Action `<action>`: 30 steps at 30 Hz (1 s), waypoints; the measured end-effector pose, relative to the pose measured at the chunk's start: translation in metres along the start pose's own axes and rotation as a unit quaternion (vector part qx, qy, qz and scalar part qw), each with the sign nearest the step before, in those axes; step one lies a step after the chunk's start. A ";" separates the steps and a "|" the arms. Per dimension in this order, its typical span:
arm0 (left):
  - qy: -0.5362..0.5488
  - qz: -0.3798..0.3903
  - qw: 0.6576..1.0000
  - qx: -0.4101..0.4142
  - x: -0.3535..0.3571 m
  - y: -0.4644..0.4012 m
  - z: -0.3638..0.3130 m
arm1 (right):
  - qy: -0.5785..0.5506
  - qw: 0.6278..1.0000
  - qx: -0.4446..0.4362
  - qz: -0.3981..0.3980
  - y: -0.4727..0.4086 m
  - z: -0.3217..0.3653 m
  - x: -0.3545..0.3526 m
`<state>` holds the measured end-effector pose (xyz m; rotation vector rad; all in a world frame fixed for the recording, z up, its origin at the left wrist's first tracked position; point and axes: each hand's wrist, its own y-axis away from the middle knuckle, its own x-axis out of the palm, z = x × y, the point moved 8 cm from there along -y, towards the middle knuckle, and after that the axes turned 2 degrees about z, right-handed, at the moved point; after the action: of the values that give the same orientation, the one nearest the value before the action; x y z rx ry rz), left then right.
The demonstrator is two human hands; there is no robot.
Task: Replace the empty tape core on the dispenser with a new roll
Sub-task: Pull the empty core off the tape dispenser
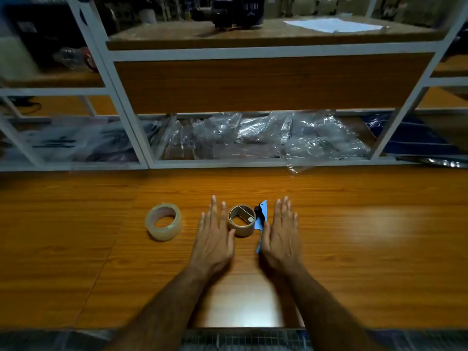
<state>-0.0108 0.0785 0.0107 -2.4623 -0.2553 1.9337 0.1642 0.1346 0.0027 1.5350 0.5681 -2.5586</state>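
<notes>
A brown empty tape core (241, 221) sits on a blue hand dispenser (260, 225) in the middle of the wooden table (367, 236). A new roll of clear tape (163, 221) lies flat to the left of it, untouched. My left hand (215, 234) rests flat on the table just left of the core, its thumb close to the core's side. Flat on the right of the dispenser lies my right hand (282, 234), covering part of the blue handle. Both hands have their fingers stretched out and hold nothing.
A white metal shelf frame (253, 163) stands along the back of the table, with crumpled clear plastic bags (266, 135) on its lowest level. One bag corner (295, 168) spills onto the table. A dark device (235, 13) and white paper (334, 24) sit on the upper shelf.
</notes>
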 end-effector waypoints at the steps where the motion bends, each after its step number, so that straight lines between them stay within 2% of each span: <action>1: 0.011 0.007 1.000 -0.007 0.003 0.000 -0.001 | -0.031 0.999 0.029 0.008 0.000 -0.004 0.005; 8: 0.171 0.063 0.980 -0.080 0.039 -0.013 0.007 | -0.160 0.980 0.111 0.040 -0.002 -0.017 0.030; 13: 0.269 0.016 0.944 -0.193 0.038 -0.025 0.014 | -0.218 0.961 0.164 0.051 0.000 -0.022 0.041; 16: 0.306 0.015 0.918 -0.254 0.041 -0.036 0.019 | -0.263 0.945 0.187 0.044 -0.002 -0.023 0.043; 19: 0.321 0.027 0.900 -0.294 0.047 -0.046 0.023 | -0.308 0.926 0.214 0.039 -0.007 -0.028 0.047; 22: 0.306 0.035 0.905 -0.293 0.053 -0.056 0.025 | -0.333 0.912 0.237 0.042 -0.012 -0.029 0.046; 30: 0.312 0.007 0.900 -0.306 0.050 -0.056 0.020 | -0.335 0.914 0.227 0.028 -0.017 -0.023 0.049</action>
<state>-0.0253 0.1378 -0.0368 -3.2943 -0.9398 1.0451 0.1550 0.1633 -0.0453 0.6093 -0.1622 -3.0379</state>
